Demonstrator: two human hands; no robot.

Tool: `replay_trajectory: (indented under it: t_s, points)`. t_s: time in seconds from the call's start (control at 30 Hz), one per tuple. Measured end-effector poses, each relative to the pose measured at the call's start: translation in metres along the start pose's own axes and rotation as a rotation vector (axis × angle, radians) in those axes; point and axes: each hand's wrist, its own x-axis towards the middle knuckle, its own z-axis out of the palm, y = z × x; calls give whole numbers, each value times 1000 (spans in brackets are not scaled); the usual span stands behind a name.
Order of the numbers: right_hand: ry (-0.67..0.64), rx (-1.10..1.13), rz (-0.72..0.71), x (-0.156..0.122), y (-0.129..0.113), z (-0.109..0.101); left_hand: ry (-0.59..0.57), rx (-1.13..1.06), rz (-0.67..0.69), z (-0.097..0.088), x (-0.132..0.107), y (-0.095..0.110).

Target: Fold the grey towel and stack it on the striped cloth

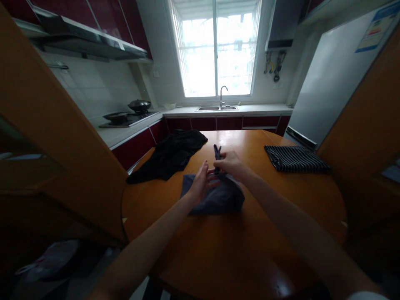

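Observation:
A folded blue-grey cloth piece (215, 200), perhaps a garment or an apron, lies on the round wooden table (200, 254) in front of me. Above its far edge, my right hand (233, 164) pinches a dark strap (217, 152), whose ends stick up past the fingers. My left hand (201, 183) is beside it with the fingers stretched and apart, at the strap's lower end and over the cloth. Whether those fingertips touch the strap is hard to make out.
A crumpled black garment (175, 152) is spread at the table's left. On the right sits a folded black-and-white striped cloth (296, 158). Beyond the table are a counter with a sink (217, 108), a stove with pans (139, 106), and a fridge (331, 79).

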Motion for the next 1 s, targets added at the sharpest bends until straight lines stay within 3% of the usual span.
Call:
replay_trajectory:
  t_s: [0.1, 0.2, 0.33, 0.4, 0.5, 0.53, 0.6, 0.7, 0.8, 0.9, 1.0]
  points:
    - [-41, -166, -19, 7, 19, 47, 147, 71, 14, -16, 5, 7]
    - [-124, -206, -110, 8, 38, 64, 210, 285, 37, -26, 12, 7]
    - [-337, -4, -98, 5, 53, 42, 134, 478, 58, -30, 17, 4]
    - [-243, 52, -154, 1, 60, 20, 71, 537, 55, -31, 15, 4]
    - [62, -24, -336, -16, 81, -10, 53, 635, 61, -30, 11, 6]
    - [111, -65, -403, -25, 90, -17, 64, 669, 66, -30, 9, 8]
    - [83, -182, -541, -45, 110, -26, 82, 728, 99, -28, 5, 13]
    - [-41, -415, -661, -68, 134, -27, 62, 769, 183, -28, 1, 28]
    - [-57, -549, -677, -75, 145, -18, 38, 774, 246, -33, -2, 43]
    - [-14, -591, -681, -71, 147, -8, 33, 756, 234, -51, -6, 46]
    - [-58, -642, -710, -70, 147, 0, 57, 747, 177, -78, -9, 32]
